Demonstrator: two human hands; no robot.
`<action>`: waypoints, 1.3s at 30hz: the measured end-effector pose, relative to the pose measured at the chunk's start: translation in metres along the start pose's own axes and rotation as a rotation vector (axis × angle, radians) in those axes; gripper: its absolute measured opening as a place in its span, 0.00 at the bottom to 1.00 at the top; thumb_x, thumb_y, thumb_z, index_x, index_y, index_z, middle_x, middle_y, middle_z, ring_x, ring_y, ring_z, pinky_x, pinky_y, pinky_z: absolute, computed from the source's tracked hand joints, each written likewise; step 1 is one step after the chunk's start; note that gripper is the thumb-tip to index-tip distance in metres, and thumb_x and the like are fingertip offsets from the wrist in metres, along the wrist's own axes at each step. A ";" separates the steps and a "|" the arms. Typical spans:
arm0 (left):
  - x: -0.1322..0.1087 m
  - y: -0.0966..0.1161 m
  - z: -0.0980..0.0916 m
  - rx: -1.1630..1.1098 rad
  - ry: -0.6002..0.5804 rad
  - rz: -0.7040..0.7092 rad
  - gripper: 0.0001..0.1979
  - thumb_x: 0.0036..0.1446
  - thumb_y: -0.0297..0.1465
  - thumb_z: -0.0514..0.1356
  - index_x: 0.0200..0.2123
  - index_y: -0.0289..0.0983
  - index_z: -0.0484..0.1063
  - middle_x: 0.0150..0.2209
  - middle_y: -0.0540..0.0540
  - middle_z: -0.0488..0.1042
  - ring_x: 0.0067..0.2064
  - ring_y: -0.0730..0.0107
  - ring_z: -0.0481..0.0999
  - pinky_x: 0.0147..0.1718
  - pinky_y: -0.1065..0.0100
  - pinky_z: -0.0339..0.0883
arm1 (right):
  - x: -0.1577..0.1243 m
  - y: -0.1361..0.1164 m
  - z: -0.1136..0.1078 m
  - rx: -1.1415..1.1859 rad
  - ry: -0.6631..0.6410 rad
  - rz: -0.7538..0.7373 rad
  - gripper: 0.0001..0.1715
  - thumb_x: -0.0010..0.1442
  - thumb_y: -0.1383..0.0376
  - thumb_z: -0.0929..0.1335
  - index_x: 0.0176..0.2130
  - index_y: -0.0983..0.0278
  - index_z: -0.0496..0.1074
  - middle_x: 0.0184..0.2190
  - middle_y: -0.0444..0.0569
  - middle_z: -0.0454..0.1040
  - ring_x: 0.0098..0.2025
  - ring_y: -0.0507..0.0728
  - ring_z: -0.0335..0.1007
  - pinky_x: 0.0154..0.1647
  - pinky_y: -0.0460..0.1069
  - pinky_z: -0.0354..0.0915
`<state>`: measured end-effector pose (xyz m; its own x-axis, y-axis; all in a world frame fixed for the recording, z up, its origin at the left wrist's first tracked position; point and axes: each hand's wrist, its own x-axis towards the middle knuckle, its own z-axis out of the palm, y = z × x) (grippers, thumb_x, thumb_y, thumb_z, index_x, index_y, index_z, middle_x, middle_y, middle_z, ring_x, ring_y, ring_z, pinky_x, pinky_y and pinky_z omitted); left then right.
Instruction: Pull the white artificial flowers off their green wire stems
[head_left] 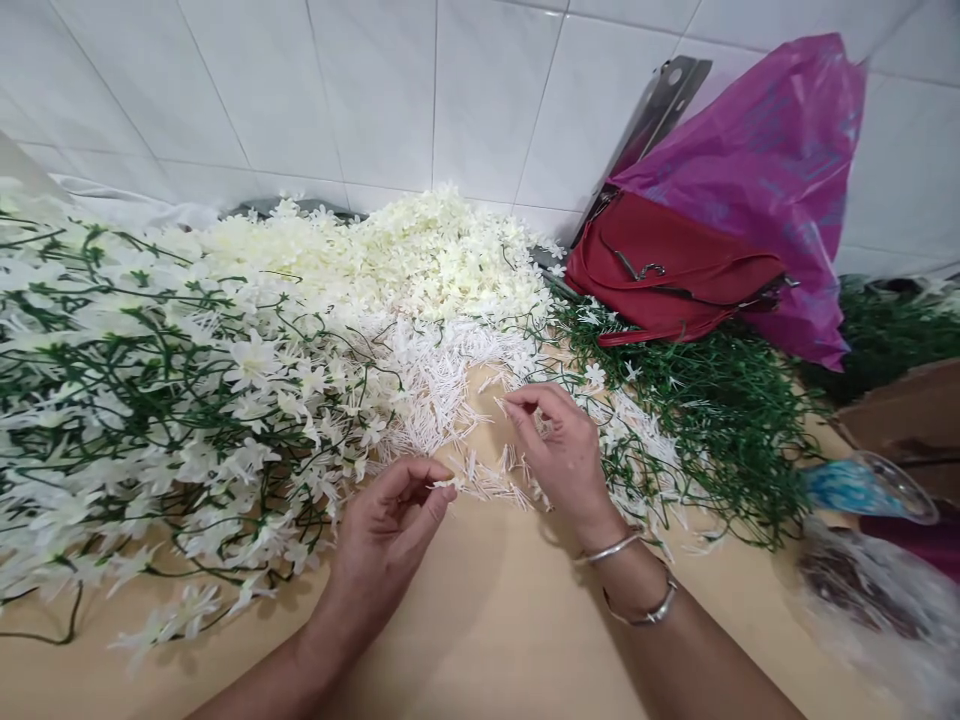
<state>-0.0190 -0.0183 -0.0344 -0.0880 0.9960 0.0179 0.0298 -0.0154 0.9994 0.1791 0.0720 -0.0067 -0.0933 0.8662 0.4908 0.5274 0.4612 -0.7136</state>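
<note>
My left hand [394, 535] is low over the table, thumb and forefinger closed on a small white artificial flower [445, 485]. To its right, my right hand [561, 452] pinches what looks like one thin white stamen stick [500, 402] at its fingertips. Under and between the hands lie loose white stamen sticks [439, 385], spread over the tan table [480, 610]. A big heap of white artificial flowers on green stems [157, 420] lies beside my left hand. Behind the sticks rises a pile of loose cream blossoms [442, 250]. Two metal bangles circle my right wrist.
Bare green plastic stems [727, 430] are heaped at the right. Above them sit a red bag [667, 265] and a purple plastic bag [780, 170] against the tiled wall. A blue-patterned cup [855, 487], a clear plastic bag [877, 600] and cardboard [907, 410] occupy the right edge.
</note>
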 end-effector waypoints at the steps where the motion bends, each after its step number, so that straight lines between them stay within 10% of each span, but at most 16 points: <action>1: 0.000 0.000 0.000 0.005 -0.002 0.024 0.07 0.64 0.35 0.65 0.42 0.39 0.78 0.37 0.47 0.78 0.36 0.70 0.76 0.37 0.72 0.69 | 0.003 0.004 -0.002 -0.065 0.033 -0.022 0.07 0.69 0.67 0.68 0.40 0.60 0.77 0.40 0.51 0.78 0.44 0.60 0.74 0.49 0.55 0.68; 9: -0.001 0.000 0.003 0.054 -0.036 0.052 0.07 0.66 0.35 0.63 0.41 0.39 0.78 0.34 0.48 0.77 0.36 0.69 0.75 0.37 0.70 0.67 | 0.012 0.024 -0.014 -0.283 0.119 -0.097 0.10 0.69 0.69 0.66 0.43 0.61 0.77 0.44 0.54 0.80 0.49 0.63 0.74 0.55 0.60 0.67; 22: -0.002 0.002 0.002 0.041 -0.055 0.045 0.11 0.69 0.40 0.62 0.41 0.38 0.77 0.34 0.48 0.79 0.37 0.67 0.80 0.39 0.69 0.72 | 0.050 0.006 0.018 -0.616 -0.399 -0.297 0.13 0.68 0.74 0.67 0.45 0.61 0.80 0.47 0.56 0.80 0.51 0.65 0.67 0.54 0.58 0.64; 27: 0.001 0.003 0.002 -0.099 0.008 -0.053 0.14 0.68 0.41 0.62 0.50 0.38 0.77 0.39 0.47 0.83 0.42 0.66 0.85 0.43 0.68 0.76 | 0.064 0.008 0.020 -0.591 -0.411 -0.276 0.10 0.67 0.74 0.67 0.37 0.63 0.78 0.40 0.56 0.81 0.47 0.64 0.71 0.51 0.57 0.64; 39: 0.005 0.012 0.005 -0.269 0.089 -0.038 0.12 0.66 0.38 0.65 0.46 0.35 0.77 0.39 0.46 0.85 0.41 0.66 0.86 0.44 0.68 0.79 | -0.024 -0.069 0.002 0.147 -0.230 0.024 0.08 0.65 0.69 0.70 0.38 0.58 0.80 0.36 0.47 0.81 0.40 0.57 0.78 0.44 0.52 0.72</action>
<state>-0.0136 -0.0130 -0.0221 -0.1716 0.9847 -0.0294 -0.2393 -0.0127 0.9709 0.1436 0.0196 0.0297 -0.2804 0.8904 0.3585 0.4052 0.4484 -0.7967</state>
